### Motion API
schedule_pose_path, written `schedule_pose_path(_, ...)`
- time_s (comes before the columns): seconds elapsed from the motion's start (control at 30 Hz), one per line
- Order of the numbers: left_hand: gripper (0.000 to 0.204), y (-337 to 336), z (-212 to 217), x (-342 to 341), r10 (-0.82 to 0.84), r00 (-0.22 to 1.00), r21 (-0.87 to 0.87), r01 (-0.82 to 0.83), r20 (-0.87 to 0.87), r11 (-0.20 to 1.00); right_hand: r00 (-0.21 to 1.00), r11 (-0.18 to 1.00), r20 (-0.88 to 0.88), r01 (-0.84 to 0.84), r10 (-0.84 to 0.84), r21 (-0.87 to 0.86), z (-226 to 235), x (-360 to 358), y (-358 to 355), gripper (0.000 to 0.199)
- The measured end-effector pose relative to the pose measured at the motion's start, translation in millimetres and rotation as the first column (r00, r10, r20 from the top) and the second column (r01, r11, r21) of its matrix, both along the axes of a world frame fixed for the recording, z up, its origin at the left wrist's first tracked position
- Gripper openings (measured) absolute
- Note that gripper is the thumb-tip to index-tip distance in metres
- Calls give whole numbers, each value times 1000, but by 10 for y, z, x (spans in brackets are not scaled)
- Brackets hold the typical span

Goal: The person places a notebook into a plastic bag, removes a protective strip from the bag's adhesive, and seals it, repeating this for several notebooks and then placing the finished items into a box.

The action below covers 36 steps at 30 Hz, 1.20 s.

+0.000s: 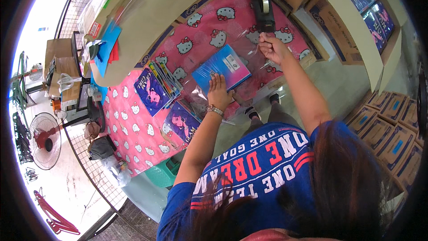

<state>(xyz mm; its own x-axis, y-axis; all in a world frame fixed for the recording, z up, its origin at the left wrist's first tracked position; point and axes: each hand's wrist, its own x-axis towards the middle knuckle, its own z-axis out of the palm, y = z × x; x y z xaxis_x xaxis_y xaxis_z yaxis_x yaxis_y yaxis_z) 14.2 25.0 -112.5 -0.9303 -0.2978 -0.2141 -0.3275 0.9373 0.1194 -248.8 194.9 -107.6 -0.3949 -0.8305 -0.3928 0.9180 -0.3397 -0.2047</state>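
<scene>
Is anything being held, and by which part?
The left hand rests over the lower part of the notebook, seemingly not gripping it; whether the right hand pinches anything cannot be told.

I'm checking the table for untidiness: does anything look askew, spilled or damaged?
Only slightly: the notebook stack left of the blue-and-pink notebook under the left hand lies fanned, its edges spread unevenly instead of squared up. I see no spill or clear damage.

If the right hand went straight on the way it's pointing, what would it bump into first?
Probably the black tape dispenser, just beyond the right hand. The hand's height is hard to judge here, so it might pass over instead.
</scene>
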Motion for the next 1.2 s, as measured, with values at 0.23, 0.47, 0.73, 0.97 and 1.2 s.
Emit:
schedule_pose_path(0.23,74,-14,-90,10,-30,986,59,40,-165,997,-375,706,-698,-142,611,694,330,678,-946,24)
schedule_pose_path(0.47,68,-27,-66,81,24,966,163,19,-256,987,-650,578,-320,226,689,784,115,842,-1079,33)
schedule_pose_path(0.73,57,-502,507,72,76,997,103,-75,-2,992,144,297,-322,169,936,940,136,1207,-215,53)
schedule_pose_path(0.97,75,-1166,739,-695,272,942,412,-330,195,849,965,770,-150,-73,216,633,144,1974,-453,69)
schedule_pose_path(1.2,86,-1124,1473,-109,320,866,915,-403,384,-8,714,804,-574,26,401,594,1354,1139,226,68)
